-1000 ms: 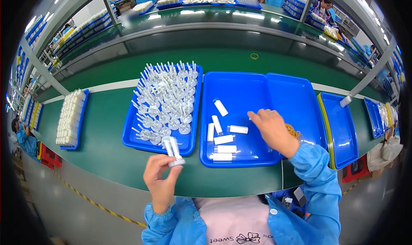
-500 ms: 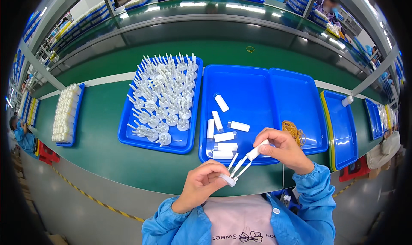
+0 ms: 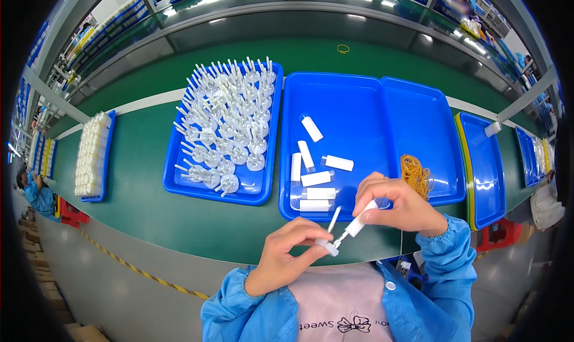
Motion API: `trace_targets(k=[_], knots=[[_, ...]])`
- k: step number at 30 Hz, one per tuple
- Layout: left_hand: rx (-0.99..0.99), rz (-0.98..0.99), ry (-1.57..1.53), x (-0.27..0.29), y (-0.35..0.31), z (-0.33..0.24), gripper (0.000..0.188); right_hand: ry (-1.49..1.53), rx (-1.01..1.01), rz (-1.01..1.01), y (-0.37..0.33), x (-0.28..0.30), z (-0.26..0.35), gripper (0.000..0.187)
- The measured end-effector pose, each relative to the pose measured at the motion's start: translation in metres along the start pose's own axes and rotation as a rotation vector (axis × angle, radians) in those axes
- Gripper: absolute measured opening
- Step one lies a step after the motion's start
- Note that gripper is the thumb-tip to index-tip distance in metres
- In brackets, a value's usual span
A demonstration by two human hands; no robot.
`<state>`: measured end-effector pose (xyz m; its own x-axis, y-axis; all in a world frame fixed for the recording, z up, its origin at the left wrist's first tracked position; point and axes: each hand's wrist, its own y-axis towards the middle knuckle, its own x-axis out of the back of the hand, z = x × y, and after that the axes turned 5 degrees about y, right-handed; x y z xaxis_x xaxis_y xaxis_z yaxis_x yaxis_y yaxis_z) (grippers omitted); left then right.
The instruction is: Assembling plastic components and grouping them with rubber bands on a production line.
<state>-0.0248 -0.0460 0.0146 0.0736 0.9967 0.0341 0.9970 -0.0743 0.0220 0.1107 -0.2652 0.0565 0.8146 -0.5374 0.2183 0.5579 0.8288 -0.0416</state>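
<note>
My left hand (image 3: 287, 252) pinches the pale, translucent round base (image 3: 327, 247) of a part with thin upright white prongs. In my right hand (image 3: 400, 205) is a white tube (image 3: 359, 223), tilted. The tube's lower end is around or against at least one prong; which of these is hidden. Another prong (image 3: 335, 217) stands free beside it. Just beyond my hands, several white tubes with clear ends (image 3: 338, 163) lie in a blue tray (image 3: 335, 96). Left of that, a second blue tray (image 3: 254, 193) holds many pronged parts (image 3: 227, 126) like the held one.
A tangle of yellow-brown rubber bands (image 3: 417, 177) lies in the right-hand blue tray (image 3: 418, 114). Further right are stacked trays (image 3: 483, 156), with a small white piece (image 3: 492, 129) on their edge. White parts (image 3: 92, 153) fill a tray at far left. One band (image 3: 342, 49) lies on the far green surface.
My right hand has brought the tube down closer to the base, covering more of the prongs. Trays appear slightly higher in the picture.
</note>
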Motion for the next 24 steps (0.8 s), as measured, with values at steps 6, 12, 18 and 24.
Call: trace_targets(k=[6, 12, 18, 24], knots=[[-0.058, -0.065, 0.011, -0.005, -0.002, 0.013, 0.019, -0.003, 0.007, 0.089, 0.003, -0.021, 0.001, 0.016], [-0.015, -0.229, -0.123, 0.006, 0.004, 0.018, 0.017, -0.701, 0.312, -0.277, 0.054, 0.004, -0.01, 0.037], [0.017, -0.342, -0.103, 0.019, 0.002, 0.016, 0.016, -1.162, 0.263, -0.192, 0.084, -0.004, -0.056, 0.03], [-0.246, -0.345, 0.262, 0.022, 0.003, 0.021, 0.016, 0.318, -0.002, -0.346, 0.077, 0.016, -0.034, 0.022]])
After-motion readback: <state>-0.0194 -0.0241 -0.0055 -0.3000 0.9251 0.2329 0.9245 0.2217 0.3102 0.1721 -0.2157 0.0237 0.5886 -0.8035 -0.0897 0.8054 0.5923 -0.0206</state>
